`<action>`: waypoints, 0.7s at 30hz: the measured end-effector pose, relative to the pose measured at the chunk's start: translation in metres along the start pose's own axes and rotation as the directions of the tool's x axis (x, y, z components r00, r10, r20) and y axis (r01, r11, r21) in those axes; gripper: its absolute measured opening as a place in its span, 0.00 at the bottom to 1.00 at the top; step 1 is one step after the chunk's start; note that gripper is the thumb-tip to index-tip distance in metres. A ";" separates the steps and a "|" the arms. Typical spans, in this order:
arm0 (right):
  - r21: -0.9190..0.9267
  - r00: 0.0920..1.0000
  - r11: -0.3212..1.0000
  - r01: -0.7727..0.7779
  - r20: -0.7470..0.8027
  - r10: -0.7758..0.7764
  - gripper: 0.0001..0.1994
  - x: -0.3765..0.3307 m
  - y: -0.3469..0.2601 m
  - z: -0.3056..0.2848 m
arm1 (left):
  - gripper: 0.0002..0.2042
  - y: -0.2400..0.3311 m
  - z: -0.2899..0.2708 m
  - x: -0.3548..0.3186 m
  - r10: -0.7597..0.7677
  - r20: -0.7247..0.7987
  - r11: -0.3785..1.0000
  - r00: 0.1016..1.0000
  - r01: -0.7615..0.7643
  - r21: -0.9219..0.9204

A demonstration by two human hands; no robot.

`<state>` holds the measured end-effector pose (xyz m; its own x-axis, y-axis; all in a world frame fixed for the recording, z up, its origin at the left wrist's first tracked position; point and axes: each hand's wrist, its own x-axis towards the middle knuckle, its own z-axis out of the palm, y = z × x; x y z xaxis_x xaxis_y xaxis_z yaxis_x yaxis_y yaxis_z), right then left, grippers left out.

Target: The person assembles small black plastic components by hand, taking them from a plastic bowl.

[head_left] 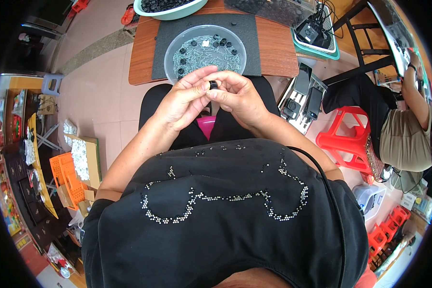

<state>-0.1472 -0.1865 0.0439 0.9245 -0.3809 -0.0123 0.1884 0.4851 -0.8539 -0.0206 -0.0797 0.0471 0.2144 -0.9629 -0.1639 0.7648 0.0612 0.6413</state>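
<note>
At the far left, an orange plastic crate (pixel 66 175) stands on the floor beside an open cardboard box (pixel 97 165) filled with white pieces. The left hand (pixel 185 98) pinches one side of a small black ring-shaped part (pixel 213 85) between thumb and forefinger, its other fingers extended close together. That part sits between both hands, above the lap, just on the near side of a round clear tray (pixel 166 56) in this view. The tray holds many slim clear pieces, several black parts and one white piece. The right hand (pixel 238 94) grips the part from the other side, thumb and forefinger closed on it, the remaining fingers bent. Under the tray lies a dark mat (pixel 252 41) on a wooden table (pixel 278 53). Further right stands a red plastic stool (pixel 345 137), near a seated co-worker (pixel 408 139).
</note>
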 end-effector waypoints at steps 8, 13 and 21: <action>0.095 0.998 0.995 -0.044 0.043 0.040 0.10 0.000 0.000 -0.002 | 0.19 -0.002 -0.004 0.000 -0.001 0.057 1.000 0.998 0.001 -0.003; 0.033 0.998 0.998 -0.058 0.042 0.057 0.11 0.000 -0.001 -0.004 | 0.22 0.000 -0.003 -0.002 -0.013 0.018 0.999 1.000 0.013 0.044; -0.082 1.000 0.997 -0.013 0.017 0.014 0.08 0.003 0.006 -0.006 | 0.19 -0.002 0.000 -0.008 -0.011 -0.042 0.999 0.999 0.012 0.039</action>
<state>-0.1450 -0.1894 0.0353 0.9324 -0.3610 -0.0156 0.1492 0.4241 -0.8933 -0.0241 -0.0717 0.0466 0.2316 -0.9515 -0.2023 0.7434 0.0390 0.6678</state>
